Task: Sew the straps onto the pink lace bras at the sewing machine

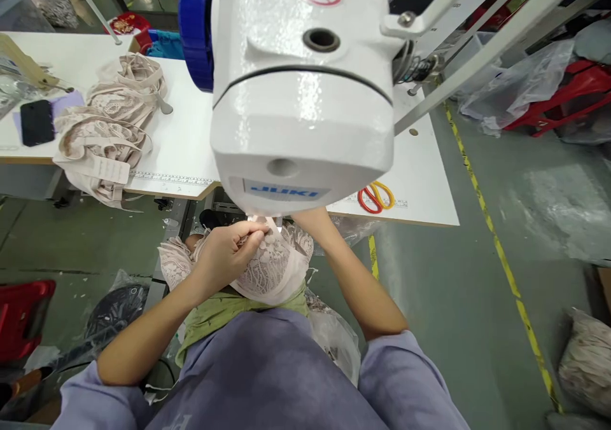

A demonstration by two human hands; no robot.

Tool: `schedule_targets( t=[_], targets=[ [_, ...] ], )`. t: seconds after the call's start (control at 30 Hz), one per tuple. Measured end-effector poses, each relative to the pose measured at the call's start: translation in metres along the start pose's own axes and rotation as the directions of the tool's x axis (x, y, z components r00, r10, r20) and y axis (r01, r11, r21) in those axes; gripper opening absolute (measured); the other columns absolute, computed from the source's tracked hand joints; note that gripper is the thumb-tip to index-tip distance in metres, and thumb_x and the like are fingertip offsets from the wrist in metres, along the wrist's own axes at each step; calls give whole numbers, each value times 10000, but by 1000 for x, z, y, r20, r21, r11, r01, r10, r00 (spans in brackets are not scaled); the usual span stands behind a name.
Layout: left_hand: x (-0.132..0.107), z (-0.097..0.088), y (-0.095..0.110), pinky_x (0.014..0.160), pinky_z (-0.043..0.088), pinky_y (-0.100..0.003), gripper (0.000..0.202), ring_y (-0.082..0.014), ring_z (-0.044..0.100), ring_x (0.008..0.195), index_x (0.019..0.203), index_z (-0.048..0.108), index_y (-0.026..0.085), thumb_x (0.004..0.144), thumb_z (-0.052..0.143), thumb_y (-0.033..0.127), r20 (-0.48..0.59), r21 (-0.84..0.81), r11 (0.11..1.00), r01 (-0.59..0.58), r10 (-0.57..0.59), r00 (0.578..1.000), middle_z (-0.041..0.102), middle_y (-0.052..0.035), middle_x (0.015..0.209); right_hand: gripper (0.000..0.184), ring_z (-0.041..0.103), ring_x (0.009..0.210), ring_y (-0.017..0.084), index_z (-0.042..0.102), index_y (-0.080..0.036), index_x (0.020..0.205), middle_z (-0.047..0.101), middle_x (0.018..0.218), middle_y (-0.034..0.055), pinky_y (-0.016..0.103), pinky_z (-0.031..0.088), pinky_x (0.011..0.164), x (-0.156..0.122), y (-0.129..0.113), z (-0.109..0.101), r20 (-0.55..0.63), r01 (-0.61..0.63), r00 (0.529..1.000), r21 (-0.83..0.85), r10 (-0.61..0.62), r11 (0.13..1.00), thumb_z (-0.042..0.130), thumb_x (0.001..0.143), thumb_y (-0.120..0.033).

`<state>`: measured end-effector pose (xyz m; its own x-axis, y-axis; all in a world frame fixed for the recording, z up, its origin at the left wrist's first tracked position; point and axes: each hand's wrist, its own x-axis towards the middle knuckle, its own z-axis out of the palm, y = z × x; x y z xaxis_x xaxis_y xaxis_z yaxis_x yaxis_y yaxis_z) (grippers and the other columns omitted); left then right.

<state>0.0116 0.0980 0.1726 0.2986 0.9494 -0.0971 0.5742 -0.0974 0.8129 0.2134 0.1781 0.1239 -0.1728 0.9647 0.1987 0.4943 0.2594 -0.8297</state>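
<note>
A pale pink lace bra [270,264] hangs over my lap, its upper edge under the head of a white sewing machine [300,118]. With thumb and fingers pinched together, my left hand [231,252] grips a strip at the bra's edge close to the needle area. My right hand [310,220] reaches to the other side of that area. Its fingers are hidden behind the machine head, so what they do cannot be seen. The needle is hidden too.
On the white table's left lies a pile of beige lace bras [109,124] beside a black phone [37,123]. Scissors with red and yellow handles [376,197] lie at the right front edge. A blue handwheel [195,37] and a slanting white pole [477,55] flank the machine.
</note>
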Motion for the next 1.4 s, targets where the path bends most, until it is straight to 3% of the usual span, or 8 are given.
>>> schedule_targets(
  t=[0.1,0.37,0.63,0.87,1.03,1.13,1.2,1.4],
  targets=[
    [-3,2,-4,638,522,-243,326,-192,730,802,1115,768,222,1000,515,391,-27,35,999,-40,41,999,796,-45,985,324,456,715,210,424,-250,632,429,668,23,367,460,686,0,2,5,-54,3,999,-49,-6,999,554,884,-407],
    [-9,6,-11,700,525,-226,312,-185,732,881,1095,763,214,1010,503,365,-81,101,992,-81,90,993,789,-48,1041,344,424,715,210,459,-250,677,406,729,33,361,444,683,0,8,11,-81,-16,997,-58,11,998,555,881,-510],
    [-11,13,-14,732,516,-229,281,-161,724,851,1098,731,216,1011,492,335,-111,110,985,-132,144,983,786,-31,1012,260,475,762,227,530,-238,741,473,781,52,416,505,758,-1,9,9,-76,10,997,-75,-16,997,574,881,-452],
    [-15,17,-22,548,420,-228,297,-117,583,538,1233,618,208,1018,487,365,-149,132,987,-95,115,982,693,17,725,282,509,785,241,588,-233,783,522,806,63,409,526,695,0,9,9,-101,68,992,-44,-72,997,559,892,-492],
    [-18,20,-30,687,501,-269,305,-185,676,843,1260,545,186,1017,497,364,-219,150,985,-88,120,968,704,-77,1022,297,493,746,221,529,-237,703,500,744,51,361,505,636,0,6,7,-102,85,991,-35,-88,996,547,903,-457],
    [-18,28,-26,943,483,-387,298,-263,609,1096,1231,566,164,987,548,336,-344,383,904,-189,330,879,648,-146,1171,299,491,751,223,518,-239,688,490,720,45,354,490,646,-1,7,7,-96,96,990,-45,-100,994,530,915,-434],
    [-18,37,-19,1046,412,-442,360,-297,546,1198,1284,561,156,967,582,327,-343,519,823,-231,448,826,613,-173,1259,241,517,791,236,566,-236,737,517,762,53,359,484,667,-3,9,8,-101,87,991,-57,-93,995,538,908,-403],
    [-20,63,-3,1082,326,-461,556,-335,498,1251,1425,529,119,959,588,417,-232,656,728,-199,446,864,578,-188,1381,114,563,836,258,612,-220,791,599,858,80,398,495,735,-8,12,12,-120,36,992,-70,-44,997,580,863,-303]
  ],
)
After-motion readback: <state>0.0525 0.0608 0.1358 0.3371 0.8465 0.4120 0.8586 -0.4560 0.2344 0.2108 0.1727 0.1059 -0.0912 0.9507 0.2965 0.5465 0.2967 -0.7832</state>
